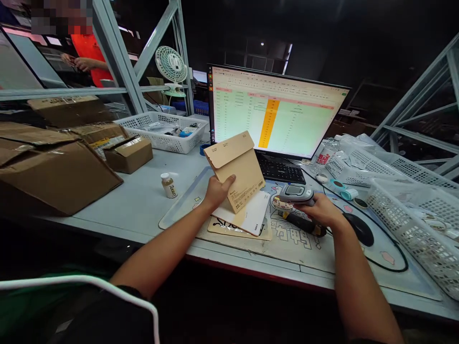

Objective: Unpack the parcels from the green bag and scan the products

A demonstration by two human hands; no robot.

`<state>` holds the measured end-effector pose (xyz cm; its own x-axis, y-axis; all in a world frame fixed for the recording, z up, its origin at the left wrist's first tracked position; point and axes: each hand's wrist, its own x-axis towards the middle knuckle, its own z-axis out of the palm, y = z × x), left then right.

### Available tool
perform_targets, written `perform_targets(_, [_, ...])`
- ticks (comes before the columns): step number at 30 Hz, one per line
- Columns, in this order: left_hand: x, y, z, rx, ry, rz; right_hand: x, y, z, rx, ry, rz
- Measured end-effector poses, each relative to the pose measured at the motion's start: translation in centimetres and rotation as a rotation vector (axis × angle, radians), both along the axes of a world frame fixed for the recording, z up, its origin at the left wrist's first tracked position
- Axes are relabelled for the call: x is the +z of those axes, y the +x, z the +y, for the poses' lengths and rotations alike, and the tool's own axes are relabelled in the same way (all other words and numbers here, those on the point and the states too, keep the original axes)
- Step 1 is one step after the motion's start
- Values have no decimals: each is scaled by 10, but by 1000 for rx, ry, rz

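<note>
My left hand [217, 191] grips a tan paper envelope [241, 165] by its left side, thumb on the front. The envelope is tilted, flap side up, with small print and a barcode near its lower edge. Under it a white printed sheet or packet [251, 215] lies over another tan printed piece [265, 233] on the desk mat. In my right hand [322, 210] is a grey barcode scanner [297, 193], its head pointing left toward the envelope. Below the scanner lies a tool with a black and yellow handle [299, 223]; its kind is unclear.
A small labelled bottle [168, 185] stands left of the mat. Cardboard boxes [53, 167] and a white basket [165, 131] fill the left side. Behind are a monitor [276, 112] and keyboard [281, 171]. A mouse [358, 229], cable and white baskets [412, 229] lie right. A person [91, 57] stands beyond.
</note>
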<state>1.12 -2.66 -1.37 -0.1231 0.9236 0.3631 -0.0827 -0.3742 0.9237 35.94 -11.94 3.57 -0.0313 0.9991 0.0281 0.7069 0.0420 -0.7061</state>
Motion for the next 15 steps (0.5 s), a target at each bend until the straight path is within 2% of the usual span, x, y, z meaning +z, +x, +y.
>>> perform_targets(3, [2, 1, -4, 1, -8, 49, -7, 0, 5, 12, 91, 15])
perform_targets(6, [4, 2, -5, -40, -25, 36, -11, 3, 10, 11, 116, 0])
perform_targets(10, [5, 1, -5, -112, -69, -43, -19, 10, 17, -29, 160, -135])
perform_targets(13, [6, -3, -6, -239, -116, -140, -31, 19, 24, -119, 171, -339])
perform_targets(15, [7, -6, -7, -376, -155, -182, -39, 26, 29, -182, 100, -452])
